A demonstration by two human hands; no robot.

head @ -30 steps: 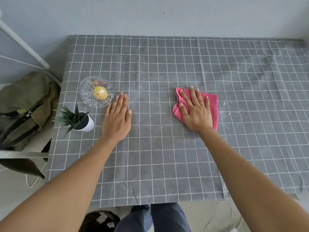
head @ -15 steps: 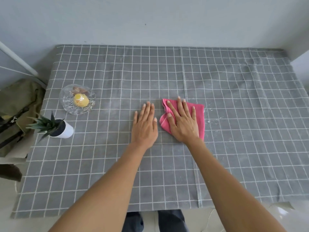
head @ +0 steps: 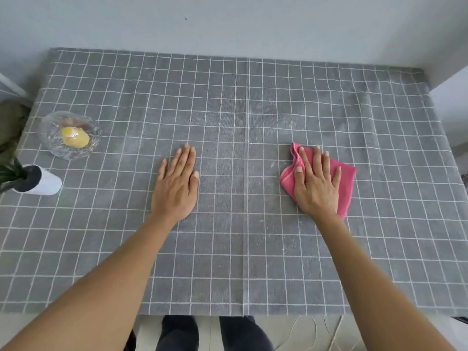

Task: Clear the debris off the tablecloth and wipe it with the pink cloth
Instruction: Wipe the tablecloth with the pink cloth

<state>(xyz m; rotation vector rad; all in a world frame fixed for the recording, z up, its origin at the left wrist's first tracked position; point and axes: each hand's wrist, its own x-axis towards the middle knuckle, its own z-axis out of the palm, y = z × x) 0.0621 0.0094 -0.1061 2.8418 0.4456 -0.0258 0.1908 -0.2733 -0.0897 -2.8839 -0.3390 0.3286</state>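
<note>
A grey tablecloth (head: 228, 102) with a white grid covers the table. My right hand (head: 316, 183) lies flat, fingers spread, pressing the folded pink cloth (head: 348, 181) onto the tablecloth right of centre. My left hand (head: 177, 186) rests palm down on the bare tablecloth near the middle, fingers together, holding nothing. Faint whitish specks (head: 286, 245) dot the fabric below and left of the pink cloth.
A glass dish (head: 50, 133) with a yellow object in it sits at the left. A white pot (head: 48, 182) with a spiky green plant stands at the left edge. A wall runs behind the table. Cables lie on the floor at lower right.
My right hand has slid the pink cloth to the right, away from my left hand. The two hands were side by side and are now well apart.
</note>
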